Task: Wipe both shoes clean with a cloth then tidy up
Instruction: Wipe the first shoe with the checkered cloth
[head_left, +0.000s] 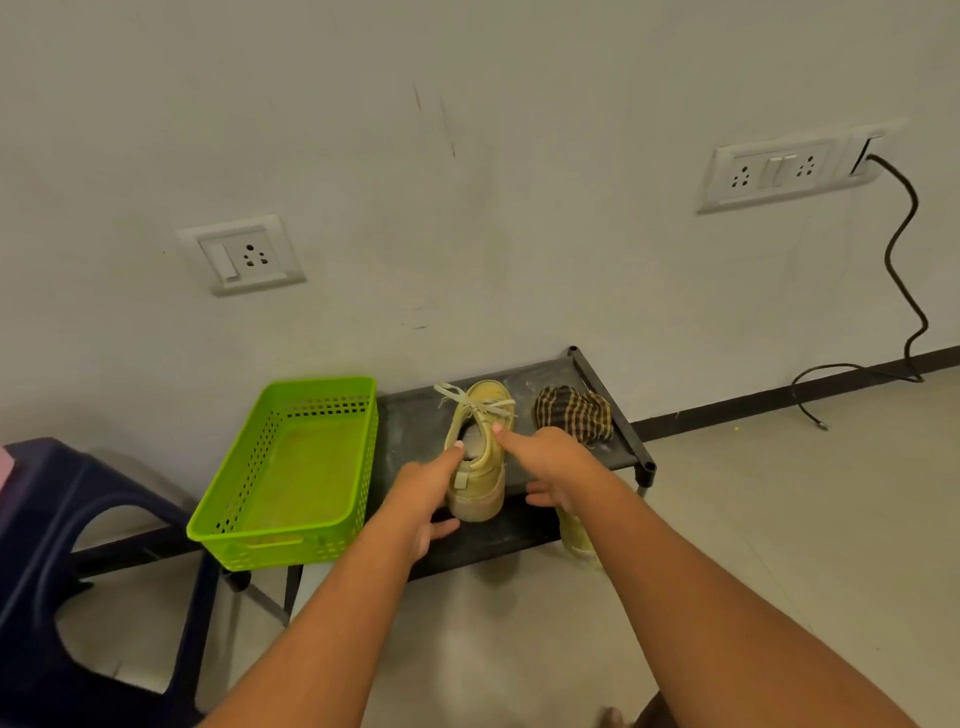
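A beige lace-up shoe (480, 457) stands on the top shelf of a low black rack (415, 431), heel towards me. My left hand (423, 499) holds its left side at the heel, thumb on the collar. My right hand (545, 462) grips the right side, thumb on the collar by the tongue. The second beige shoe (576, 535) sits lower on the rack, mostly hidden under my right wrist. A crumpled dark checked cloth (574, 413) lies on the shelf to the right of the held shoe, untouched.
A green perforated plastic basket (228, 535) sits on the left end of the rack, empty. A dark blue plastic stool (62, 519) stands at the left. The wall is close behind, with sockets and a black cable (904, 270) trailing to the floor at right.
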